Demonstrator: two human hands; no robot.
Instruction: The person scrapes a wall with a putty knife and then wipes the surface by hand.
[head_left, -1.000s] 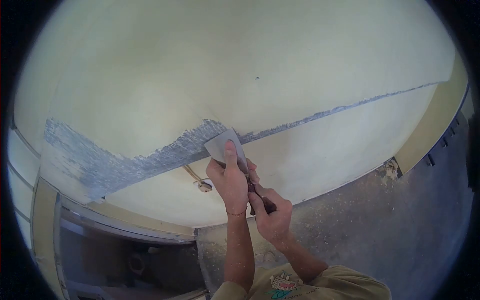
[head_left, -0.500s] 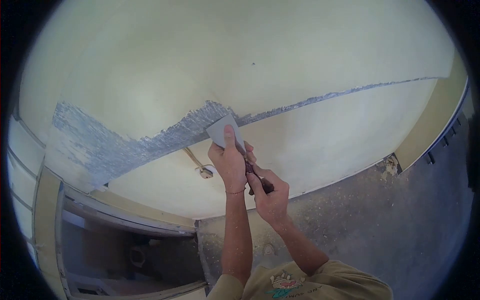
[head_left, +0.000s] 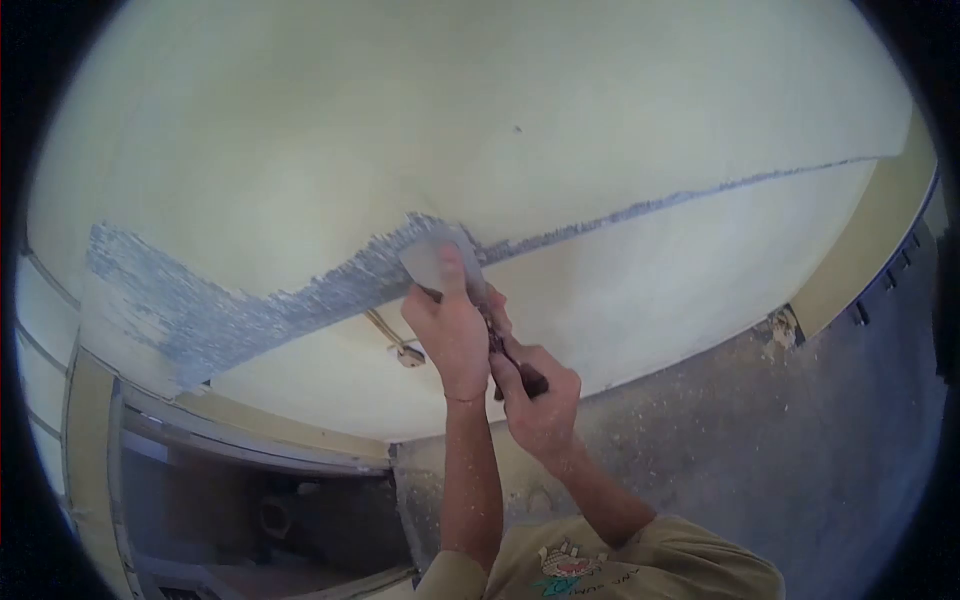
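Observation:
A scraper with a wide, pale metal blade (head_left: pixel 422 262) and a dark reddish handle (head_left: pixel 533 383) is held in both hands. My left hand (head_left: pixel 452 335) grips it close to the blade, its thumb laid along the blade face. Lower down, my right hand (head_left: pixel 543 405) is wrapped round the handle. The blade lies against a rough blue-grey stripped band (head_left: pixel 270 318) on the pale painted surface (head_left: pixel 600 100), just under a raised peak of that band. Parts of the fingers and blade are motion-blurred.
Below the band is a cream wall (head_left: pixel 640 310) with a small round fitting (head_left: pixel 408 356) and its cable. Pale flakes are scattered over the grey floor (head_left: pixel 720 440). A doorway frame (head_left: pixel 250 440) opens at lower left, and window panes (head_left: pixel 40 345) line the left edge.
Both hands' grip stays the same. The blade and my left hand have shifted slightly left, and the view has shifted a little. The blade looks more blurred now.

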